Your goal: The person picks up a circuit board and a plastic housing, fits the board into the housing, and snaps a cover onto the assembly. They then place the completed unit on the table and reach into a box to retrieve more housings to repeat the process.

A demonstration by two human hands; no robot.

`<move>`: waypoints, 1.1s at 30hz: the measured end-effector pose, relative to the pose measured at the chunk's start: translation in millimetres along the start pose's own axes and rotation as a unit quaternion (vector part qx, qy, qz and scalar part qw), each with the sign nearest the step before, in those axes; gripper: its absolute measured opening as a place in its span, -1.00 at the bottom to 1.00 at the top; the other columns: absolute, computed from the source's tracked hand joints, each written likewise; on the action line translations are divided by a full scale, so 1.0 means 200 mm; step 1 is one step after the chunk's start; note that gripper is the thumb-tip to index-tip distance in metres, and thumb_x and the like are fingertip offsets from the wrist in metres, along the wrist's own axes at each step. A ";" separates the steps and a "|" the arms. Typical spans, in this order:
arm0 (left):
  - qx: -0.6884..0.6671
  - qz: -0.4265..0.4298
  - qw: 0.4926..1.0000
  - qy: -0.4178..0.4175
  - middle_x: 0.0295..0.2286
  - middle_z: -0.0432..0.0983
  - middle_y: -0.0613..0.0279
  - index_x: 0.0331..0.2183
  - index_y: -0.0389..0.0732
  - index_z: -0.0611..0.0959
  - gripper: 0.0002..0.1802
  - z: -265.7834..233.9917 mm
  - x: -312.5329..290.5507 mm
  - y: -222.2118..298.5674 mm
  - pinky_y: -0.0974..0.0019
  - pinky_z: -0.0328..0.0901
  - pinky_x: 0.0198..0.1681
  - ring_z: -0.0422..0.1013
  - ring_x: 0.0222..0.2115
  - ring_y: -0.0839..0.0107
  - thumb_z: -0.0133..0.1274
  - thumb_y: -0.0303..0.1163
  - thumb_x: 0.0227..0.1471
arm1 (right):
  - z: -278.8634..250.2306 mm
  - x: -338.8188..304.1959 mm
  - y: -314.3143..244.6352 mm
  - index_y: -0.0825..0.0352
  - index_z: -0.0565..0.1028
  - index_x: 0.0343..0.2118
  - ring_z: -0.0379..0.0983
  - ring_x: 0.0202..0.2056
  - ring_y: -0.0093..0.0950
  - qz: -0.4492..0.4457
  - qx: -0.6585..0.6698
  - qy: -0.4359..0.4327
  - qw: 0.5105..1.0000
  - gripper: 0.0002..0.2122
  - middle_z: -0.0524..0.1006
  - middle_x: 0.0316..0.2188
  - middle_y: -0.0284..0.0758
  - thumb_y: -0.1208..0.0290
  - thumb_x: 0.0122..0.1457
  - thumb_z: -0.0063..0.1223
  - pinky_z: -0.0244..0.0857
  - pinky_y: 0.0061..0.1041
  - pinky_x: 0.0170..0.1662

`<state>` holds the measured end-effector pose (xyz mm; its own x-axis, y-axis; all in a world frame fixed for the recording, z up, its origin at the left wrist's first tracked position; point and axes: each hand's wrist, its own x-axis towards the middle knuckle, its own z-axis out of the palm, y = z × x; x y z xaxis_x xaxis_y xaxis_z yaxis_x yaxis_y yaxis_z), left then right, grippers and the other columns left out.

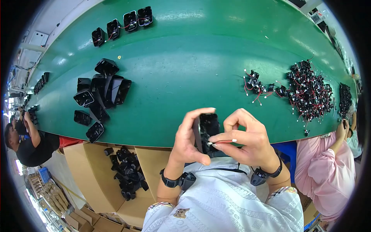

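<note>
I'm looking down through the head cam. The left hand (184,140) is curled loosely round a black housing (210,124), fingers over the far end and left side, thumb lower down near the close end. It's held up at the near edge of the worktop (185,77), right in front of the chest, with the open face turned toward the other hand, I'd guess so there's a clear way in without the left fingers blocking it.

The right hand (251,140) has thumb and index closed in a pinch on a thin red lead (228,141) with a white plug end right by the housing. A light tip grip makes sense to me for something that skinny. Can't tell whether the plug touches the housing.

Layout looks pretty sensible: loose housings (110,89) in a pile to the left, a heap of wired parts (309,92) to the right, so my guess is each hand has its own supply side. A row of four housings (130,21) with red wires showing stands further back, out of the way. More black pieces (127,170) sit in a cardboard box (79,170) below the edge.
</note>
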<state>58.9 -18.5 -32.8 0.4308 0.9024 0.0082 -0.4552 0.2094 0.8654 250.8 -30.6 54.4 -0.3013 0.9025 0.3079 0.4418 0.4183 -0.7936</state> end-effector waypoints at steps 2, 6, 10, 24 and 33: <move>0.086 0.086 0.990 -0.070 0.04 0.42 0.15 0.16 -0.33 0.36 0.37 -0.02 0.02 0.00 0.29 0.25 0.10 0.37 0.01 0.38 0.56 0.24 -0.63 | -0.02 0.00 0.00 0.17 0.69 -0.37 0.30 -0.49 -0.47 0.011 -0.003 -0.022 1.000 -0.74 0.38 -0.50 -0.44 0.53 -0.21 0.42 0.19 -0.49 -0.44; 0.072 0.044 0.995 -0.046 0.04 0.43 0.14 0.17 -0.30 0.36 0.38 0.00 0.01 0.01 0.29 0.28 0.09 0.38 0.00 0.37 0.54 0.25 -0.66 | -0.02 0.00 -0.04 0.20 0.68 -0.40 0.29 -0.50 -0.46 -0.015 -0.046 -0.008 0.999 -0.75 0.38 -0.49 -0.44 0.53 -0.24 0.43 0.18 -0.47 -0.44; 0.094 0.047 0.992 -0.064 0.03 0.44 0.14 0.16 -0.28 0.37 0.37 0.01 0.02 0.00 0.29 0.30 0.06 0.41 -0.03 0.36 0.54 0.25 -0.66 | -0.04 -0.01 -0.05 0.24 0.65 -0.44 0.28 -0.50 -0.46 -0.051 -0.105 0.012 0.993 -0.77 0.36 -0.50 -0.43 0.55 -0.25 0.42 0.15 -0.45 -0.45; 0.044 0.100 0.994 -0.025 0.01 0.38 0.06 0.17 -0.26 0.34 0.27 0.01 0.02 -0.02 0.28 0.31 0.06 0.39 -0.01 0.32 0.64 -0.07 -0.57 | -0.13 -0.04 -0.07 0.35 0.59 -0.52 0.29 -0.48 -0.51 0.039 0.042 0.088 0.994 -0.88 0.37 -0.47 -0.34 0.60 -0.14 0.35 0.16 -0.49 -0.44; 0.361 0.390 0.839 0.121 -0.08 0.34 -0.01 0.09 -0.21 0.33 -0.08 0.13 0.03 -0.04 0.17 0.53 -0.23 0.51 -0.23 0.14 0.50 -0.55 -0.29 | 0.11 -0.14 0.01 0.36 0.54 -0.47 0.23 -0.45 -0.61 0.148 0.220 0.152 0.952 -0.91 0.36 -0.48 -0.37 0.58 0.03 0.28 0.08 -0.61 -0.44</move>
<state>85.8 -25.0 -26.3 0.0103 0.7279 0.6856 0.1028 -0.6828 0.7233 240.6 -56.5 32.5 0.0693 0.9901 0.1219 0.0532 0.1184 -0.9915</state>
